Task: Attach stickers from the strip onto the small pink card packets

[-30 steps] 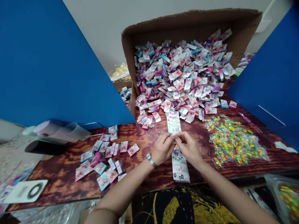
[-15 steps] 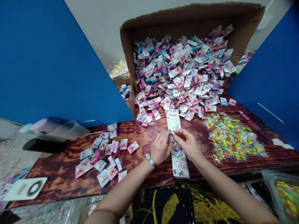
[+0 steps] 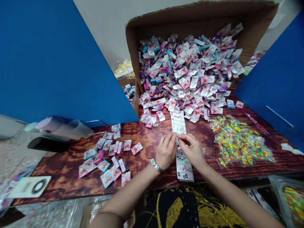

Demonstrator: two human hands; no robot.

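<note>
My left hand and my right hand meet over the wooden table, fingertips pinched together on a small item that I cannot make out. Just beyond the fingers lies a strip of stickers. Under my right hand lies a stack of printed cards. A watch is on my left wrist. To the left sits a loose group of small pink and teal boxes.
A tipped cardboard carton spills a big heap of small boxes onto the table. Bags of colourful beads lie to the right. Blue panels stand on both sides. Plastic cups lie at left.
The hands stay pinched together at the same spot, with small finger movements. The camera view has shifted slightly.
</note>
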